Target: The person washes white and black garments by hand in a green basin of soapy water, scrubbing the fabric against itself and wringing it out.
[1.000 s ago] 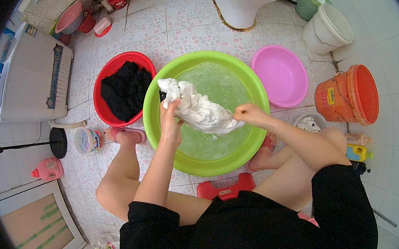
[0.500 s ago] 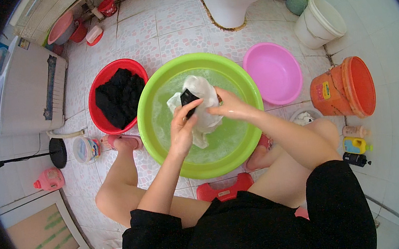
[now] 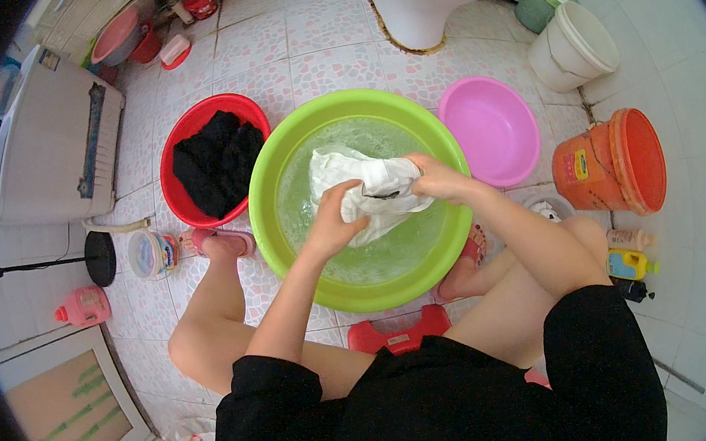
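Observation:
A wet white garment with a dark patch near its middle is stretched between my hands over the large green basin. My left hand grips its near left part, thumb and fingers spread around a bunch of cloth. At the garment's right end, my right hand pinches the fabric, with the fingertips partly hidden. Foamy water fills the basin below, and the cloth's lower folds hang at or close to its surface; contact is hard to tell.
Black clothes lie in a red basin on the left. A pink basin sits on the right, near an orange bucket and a white bucket. A red stool stands between my legs. Beyond is a toilet.
The white garment has been turned and spread sideways. My right hand moved right with its end, my left slightly right and down. The dark patch now shows as a narrow strip.

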The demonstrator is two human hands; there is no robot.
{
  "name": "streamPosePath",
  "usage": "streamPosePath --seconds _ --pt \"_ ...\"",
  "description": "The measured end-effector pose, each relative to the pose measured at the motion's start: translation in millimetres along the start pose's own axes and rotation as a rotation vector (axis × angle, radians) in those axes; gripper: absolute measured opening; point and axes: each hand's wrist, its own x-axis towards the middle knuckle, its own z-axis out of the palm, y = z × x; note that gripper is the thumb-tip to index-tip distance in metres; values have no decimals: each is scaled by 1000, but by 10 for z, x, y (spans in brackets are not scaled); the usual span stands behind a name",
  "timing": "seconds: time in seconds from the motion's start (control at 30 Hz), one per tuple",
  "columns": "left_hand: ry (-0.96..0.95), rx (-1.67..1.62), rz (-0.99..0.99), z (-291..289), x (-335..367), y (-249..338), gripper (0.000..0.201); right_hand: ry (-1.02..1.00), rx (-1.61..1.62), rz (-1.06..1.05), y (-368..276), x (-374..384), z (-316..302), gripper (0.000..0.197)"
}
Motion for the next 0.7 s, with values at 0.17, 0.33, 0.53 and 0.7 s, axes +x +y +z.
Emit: streamPosePath --seconds 0.17,0.33,0.53,0.7 --pt "15 264 308 192 10 140 27 -176 -151 76 -67 -90 -128 51" --pt "-117 331 265 658 -124 196 28 191 -665 184 -55 -111 -93 43" --pt "-354 137 126 1011 -398 261 50 -128 -786 280 229 -222 90 41" --pt "-574 179 -202 816 -96 143 34 -183 -1111 338 819 -219 51 28"
